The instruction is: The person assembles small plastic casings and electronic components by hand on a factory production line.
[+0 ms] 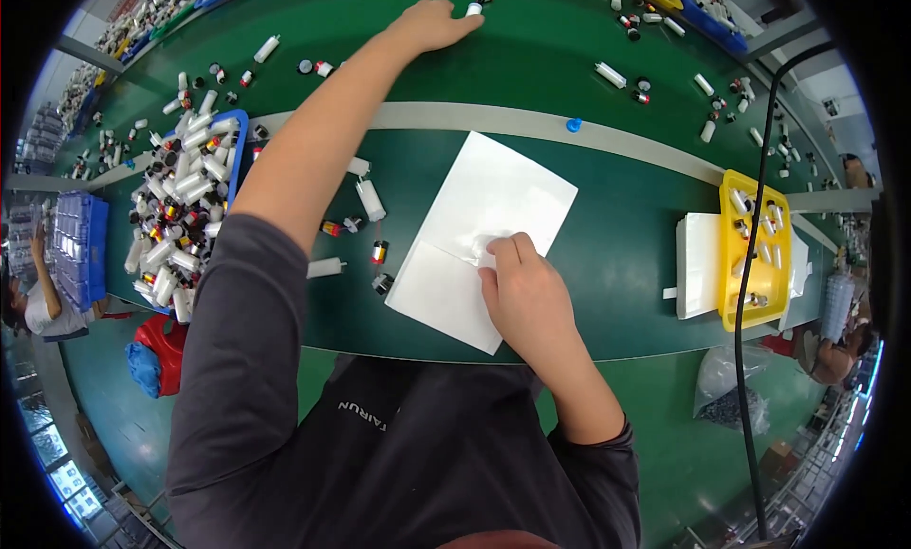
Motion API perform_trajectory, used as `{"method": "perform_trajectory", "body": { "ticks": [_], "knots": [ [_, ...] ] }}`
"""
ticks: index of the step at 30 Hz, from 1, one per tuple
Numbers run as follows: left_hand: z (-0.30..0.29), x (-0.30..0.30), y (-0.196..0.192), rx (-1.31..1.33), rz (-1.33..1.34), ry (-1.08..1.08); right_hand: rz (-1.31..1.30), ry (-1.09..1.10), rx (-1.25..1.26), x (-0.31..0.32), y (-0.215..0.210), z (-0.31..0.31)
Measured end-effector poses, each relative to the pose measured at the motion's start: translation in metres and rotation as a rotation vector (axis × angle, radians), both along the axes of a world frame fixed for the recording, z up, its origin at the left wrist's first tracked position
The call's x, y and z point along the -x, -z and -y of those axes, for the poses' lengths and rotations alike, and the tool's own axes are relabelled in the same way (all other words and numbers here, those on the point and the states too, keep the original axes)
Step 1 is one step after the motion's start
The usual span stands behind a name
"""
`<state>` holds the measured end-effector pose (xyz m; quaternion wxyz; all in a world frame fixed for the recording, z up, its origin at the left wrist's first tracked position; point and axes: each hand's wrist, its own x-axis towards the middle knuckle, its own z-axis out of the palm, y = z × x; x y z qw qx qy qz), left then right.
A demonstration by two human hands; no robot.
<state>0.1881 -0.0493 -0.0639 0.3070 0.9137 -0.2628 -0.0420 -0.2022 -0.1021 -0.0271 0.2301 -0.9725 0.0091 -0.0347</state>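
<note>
My left hand (434, 24) stretches across to the far green surface. Its thumb and fingers are apart beside a small white cylinder (474, 10), with the thumb right at it. A white sheet or flat pad (498, 188), with a crease across it, lies slanted on the near table. Over this sheet my right hand (528, 288) is closed in a pinch at a shiny, clear piece of plastic film (472, 245). The film's full shape is hidden by the fingers.
At left a blue bin (239, 150) is heaped with white cylinders; a loose white cylinder (370, 199) and small dark-and-red parts (380, 252) lie beside the sheet. A yellow tray (729, 264) and white pad (697, 264) are at right, where a black cable (741, 388) hangs.
</note>
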Motion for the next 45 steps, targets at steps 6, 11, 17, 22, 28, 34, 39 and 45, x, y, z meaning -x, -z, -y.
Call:
{"method": "perform_trajectory", "body": {
  "ticks": [6, 11, 17, 22, 28, 34, 39, 45],
  "knots": [
    [0.017, -0.009, 0.014, -0.002, 0.186, -0.093, -0.089, -0.017, -0.094, -0.004, -0.001, 0.008],
    [-0.01, 0.039, -0.047, 0.842, -0.166, 0.15, -0.103, -0.049, -0.226, -0.002, -0.008, 0.026],
    [-0.028, 0.145, -0.055, 0.842, -0.485, 0.136, -0.064, -0.043, -0.118, -0.002, -0.002, 0.017],
    [-0.065, 0.179, -0.072, -0.3, -0.238, 0.344, -0.032, 0.02, 0.142, -0.006, 0.011, 0.006],
    [-0.087, 0.213, -0.049, -0.348, -0.067, 0.447, 0.058, 0.055, -0.173, -0.013, 0.01, 0.021],
    [-0.09, 0.183, -0.062, 0.286, -0.587, 0.449, -0.148, 0.202, -1.05, -0.019, 0.002, 0.042],
    [-0.066, 0.176, -0.074, 1.048, -1.09, 0.43, 0.265, 0.175, -1.101, -0.044, -0.014, 0.047],
    [-0.033, 0.199, -0.074, 1.455, -1.316, 0.486, 0.816, 0.123, -0.652, -0.092, -0.007, 0.023]
  ]
}}
